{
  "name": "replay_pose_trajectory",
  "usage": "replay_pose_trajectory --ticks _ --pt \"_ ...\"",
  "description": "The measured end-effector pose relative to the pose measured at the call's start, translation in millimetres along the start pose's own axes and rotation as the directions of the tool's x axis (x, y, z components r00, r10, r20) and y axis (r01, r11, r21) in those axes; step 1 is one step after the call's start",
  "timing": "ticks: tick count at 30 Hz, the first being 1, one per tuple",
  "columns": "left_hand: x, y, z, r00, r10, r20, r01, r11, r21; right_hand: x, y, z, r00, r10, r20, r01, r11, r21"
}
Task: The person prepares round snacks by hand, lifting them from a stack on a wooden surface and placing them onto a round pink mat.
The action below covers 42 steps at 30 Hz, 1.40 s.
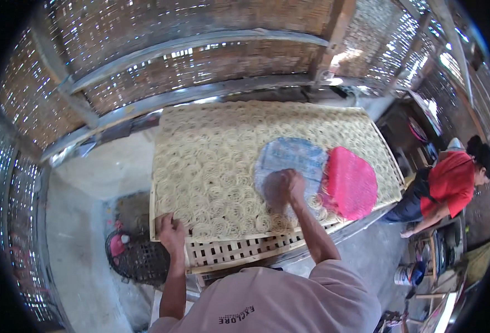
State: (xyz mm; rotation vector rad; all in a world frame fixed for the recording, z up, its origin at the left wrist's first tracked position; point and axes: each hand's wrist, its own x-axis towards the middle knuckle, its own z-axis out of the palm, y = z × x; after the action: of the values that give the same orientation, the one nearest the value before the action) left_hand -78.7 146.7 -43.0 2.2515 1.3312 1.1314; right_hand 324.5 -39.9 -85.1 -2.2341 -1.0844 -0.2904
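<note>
A wide woven bamboo tray (155, 183) is covered with rows of pale, coiled noodle nests (211, 161). My left hand (172, 237) is closed around the tray's near left corner, with its fingers curled over the rim. Over a round, light blue plastic sheet (292, 152) lying on the nests is my right hand (286, 190). Motion smears its fingers, so whether it holds anything is not clear. A bright pink, rounded piece (351, 183) lies just right of the blue sheet, near the tray's front right side.
Beneath the front edge shows another open-lattice bamboo tray (239, 252). A dark basket (142, 261) with a pink item stands on the floor at left. Woven bamboo walls (200, 72) rise behind. To the right, a person in a red shirt (450, 183) bends near a bucket (405, 275).
</note>
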Motion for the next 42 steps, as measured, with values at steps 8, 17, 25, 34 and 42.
replay_pose_trajectory --ticks 8,17,25,34,42 --pt "-2 9 -6 0.99 -0.13 0.061 0.129 0.991 0.019 12 106 -84 0.955 0.249 -0.161 -0.296 0.835 -0.464" --pt "-3 2 4 0.999 -0.049 -0.006 0.049 0.998 -0.043 39 119 -95 0.937 0.345 0.054 -0.252 0.774 -0.581" --pt "-15 -13 -12 0.961 -0.263 0.089 0.277 0.883 -0.379 51 82 -94 0.599 0.798 0.063 -0.445 0.267 0.855" --pt "-28 31 -22 0.819 -0.387 0.424 0.567 0.658 -0.495 -44 -178 -7 0.679 -0.027 0.733 -0.708 0.24 0.664" --pt "-41 6 -42 0.753 -0.393 0.527 0.656 0.502 -0.564 -65 -295 14 0.601 -0.35 0.718 -0.262 0.763 0.591"
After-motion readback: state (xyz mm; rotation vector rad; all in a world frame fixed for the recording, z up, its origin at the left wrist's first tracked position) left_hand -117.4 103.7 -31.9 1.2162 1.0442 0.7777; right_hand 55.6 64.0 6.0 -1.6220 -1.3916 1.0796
